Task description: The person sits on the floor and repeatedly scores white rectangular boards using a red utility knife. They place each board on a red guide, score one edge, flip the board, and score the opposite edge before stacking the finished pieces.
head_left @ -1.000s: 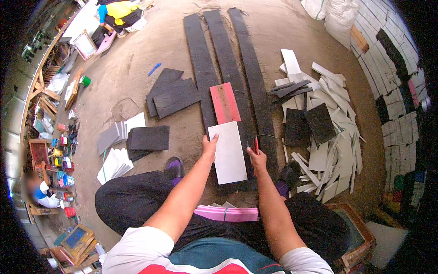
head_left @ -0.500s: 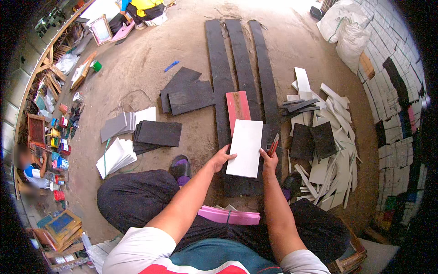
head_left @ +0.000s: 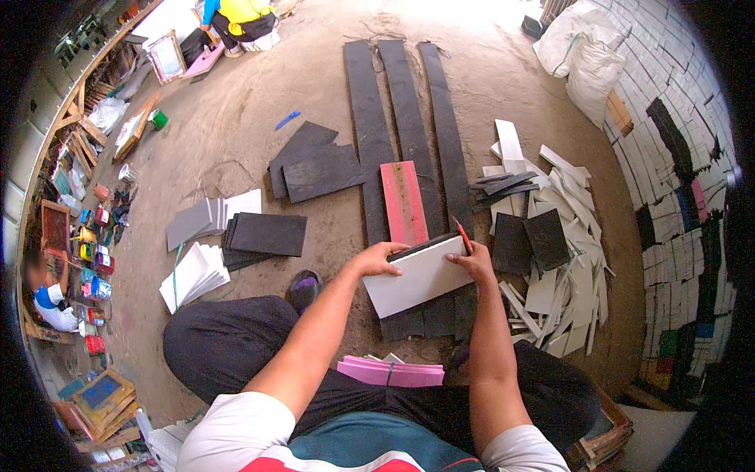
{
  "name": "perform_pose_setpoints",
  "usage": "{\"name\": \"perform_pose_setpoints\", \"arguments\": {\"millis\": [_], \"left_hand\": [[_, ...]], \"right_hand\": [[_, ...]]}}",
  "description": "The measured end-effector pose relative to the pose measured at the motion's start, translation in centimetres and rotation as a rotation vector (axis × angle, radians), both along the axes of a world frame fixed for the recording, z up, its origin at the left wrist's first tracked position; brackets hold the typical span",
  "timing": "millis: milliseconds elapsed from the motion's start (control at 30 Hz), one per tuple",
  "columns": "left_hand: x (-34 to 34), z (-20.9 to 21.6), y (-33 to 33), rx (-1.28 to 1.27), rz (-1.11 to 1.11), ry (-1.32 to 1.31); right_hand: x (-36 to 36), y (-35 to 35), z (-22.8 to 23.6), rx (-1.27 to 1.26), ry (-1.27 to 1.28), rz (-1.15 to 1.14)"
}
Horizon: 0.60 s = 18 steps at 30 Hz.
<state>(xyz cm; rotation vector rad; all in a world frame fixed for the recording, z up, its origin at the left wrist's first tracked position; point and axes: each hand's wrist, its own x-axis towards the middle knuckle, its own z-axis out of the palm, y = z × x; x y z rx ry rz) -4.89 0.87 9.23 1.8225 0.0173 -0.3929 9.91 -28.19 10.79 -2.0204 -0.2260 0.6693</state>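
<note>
My left hand (head_left: 377, 260) grips the upper left end of a white rectangular foam sheet (head_left: 417, 281), thumb on its face. My right hand (head_left: 473, 261) pinches the other end, and a slim red pointed tool (head_left: 462, 235) sticks up from between its fingers; its exact kind is unclear. A dark edge shows along the sheet's far side; whether it belongs to a second sheet in my hands, I cannot tell. The sheet is tilted, right end farther away. Beyond it a worn red board (head_left: 403, 202) lies across long black foam strips (head_left: 406, 118). Pink sheets (head_left: 391, 372) tied with string rest by my lap.
Left on the floor are black sheets (head_left: 266, 234), grey sheets (head_left: 191, 225) and tied white sheets (head_left: 194, 277). A heap of white offcuts (head_left: 572, 291) lies right, below stacked white blocks (head_left: 684, 236). Two other people sit at the far left (head_left: 55, 303) and far back (head_left: 245, 20).
The white sheet has turned from upright to slanting sideways and come slightly nearer. My left hand has moved to the left along with it; the red tool stays in my right hand.
</note>
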Motion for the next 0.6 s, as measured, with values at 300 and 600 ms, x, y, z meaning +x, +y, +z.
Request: {"name": "perform_pose_setpoints", "arguments": {"millis": [300, 600], "left_hand": [[-1.3, 3.5, 4.2, -0.591, 0.436, 0.212], [-0.8, -0.2, -1.3, -0.136, 0.795, -0.429]], "right_hand": [[-2.8, -1.2, -3.2, 0.295, 0.164, -0.305], [-2.8, -0.5, -3.0, 0.325, -0.096, -0.379]]}}
